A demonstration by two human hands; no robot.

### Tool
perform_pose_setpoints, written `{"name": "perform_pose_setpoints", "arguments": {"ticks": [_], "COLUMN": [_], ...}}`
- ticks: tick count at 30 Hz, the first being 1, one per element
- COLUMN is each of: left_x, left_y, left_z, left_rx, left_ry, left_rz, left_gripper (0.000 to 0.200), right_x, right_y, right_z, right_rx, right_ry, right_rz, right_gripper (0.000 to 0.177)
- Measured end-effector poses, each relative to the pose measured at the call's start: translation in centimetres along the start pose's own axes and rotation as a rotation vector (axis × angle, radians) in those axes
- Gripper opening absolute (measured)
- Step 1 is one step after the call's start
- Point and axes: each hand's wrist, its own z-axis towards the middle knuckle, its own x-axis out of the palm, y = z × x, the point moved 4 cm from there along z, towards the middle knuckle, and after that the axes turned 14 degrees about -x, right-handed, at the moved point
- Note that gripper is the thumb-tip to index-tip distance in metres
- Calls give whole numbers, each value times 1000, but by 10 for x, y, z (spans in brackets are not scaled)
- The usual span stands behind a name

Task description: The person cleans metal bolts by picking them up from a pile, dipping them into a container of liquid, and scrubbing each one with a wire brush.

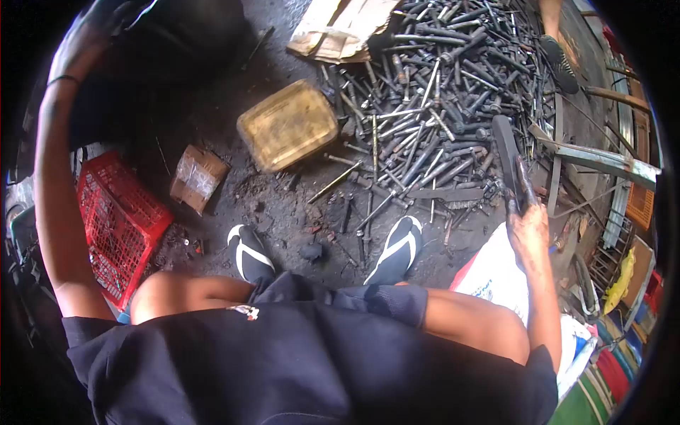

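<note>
My right hand [528, 225] is wrapped round a dark flat metal bar [506, 145], which points up and away at the right edge of a large heap of bolts [432, 106]. Dark grime covers its fingers. At the upper left, my left hand [92, 35] is raised beside a large dark object; its fingers are blurred, and whether they hold anything cannot be made out. A dirty yellow metal container [289, 126] lies on the ground left of the heap.
Left of my feet are a red plastic crate [120, 219] and a taped cardboard box [198, 177]. Flattened cardboard [343, 28] lies at the top. A white sack [499, 276] is by my right knee. Another person's foot [559, 64] stands beyond the heap, near a metal beam [609, 161].
</note>
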Motion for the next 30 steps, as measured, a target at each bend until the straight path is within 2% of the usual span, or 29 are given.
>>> {"name": "perform_pose_setpoints", "arguments": {"ticks": [1,2,5,6,7,8,9,10,11,13,16,19,20,21,22,24,25,26,27,28,29,30], "left_x": [-22,1,31,63,74,102,134,149,173,172,190,202,207,205,204,192,178,166,171,147,123,121], "left_y": [-41,-46,-193,-236,-281,-318,-351,-376,-394,-411,-412,-415,-417,-418,-417,-412,-408,-400,-390,-382,-370,-360], "left_z": [-10,-13,-58,-72,-87,-99,-105,-106,-107,-107,-104,-105,-105,-105,-104,-98,-90,-79,-71,-59,-50,-47], "left_rx": [73,289,470,515,568,629,595,602,590,670,836,1025,1051,1111,1102,1048,1001,877,683,503,313,63], "left_ry": [-170,-176,248,257,401,357,450,424,458,439,310,254,292,202,186,172,173,129,56,53,50,215], "left_rz": [-56,-32,-127,-356,-397,-309,-254,-184,-215,-179,-172,-171,-140,-148,-185,-357,-493,-660,-803,-957,-1102,-1559], "left_gripper": [45,40,41,42,45,46,45,48,45,46,46,47,45,44,42,35,32,31,32,30,28,19], "right_x": [20,30,85,99,109,118,122,127,123,111,107,128,136,141,141,121,120,121,122,123,123,120], "right_y": [-25,-30,-62,-72,-80,-86,-92,-98,-99,-103,-116,-130,-136,-139,-138,-124,-127,-129,-128,-128,-127,-125], "right_z": [4,9,25,27,29,31,34,37,37,38,35,32,31,30,32,39,37,32,31,30,33,35], "right_rx": [27,7,-67,-41,-31,-26,-45,-65,3,0,-157,29,78,131,122,-180,-15,152,167,183,43,-100], "right_ry": [-30,-106,-262,-275,-280,-277,-283,-289,-286,-301,-330,-248,-239,-233,-217,-348,-279,-202,-195,-189,-253,-313], "right_rz": [44,201,1018,1221,1298,1342,1354,1366,1380,1273,981,1192,1279,1364,1303,1094,1201,1299,1314,1329,1258,1184], "right_gripper": [50,50,54,55,57,59,58,58,57,56,53,54,54,54,55,55,55,55,55,55,55,55]}}
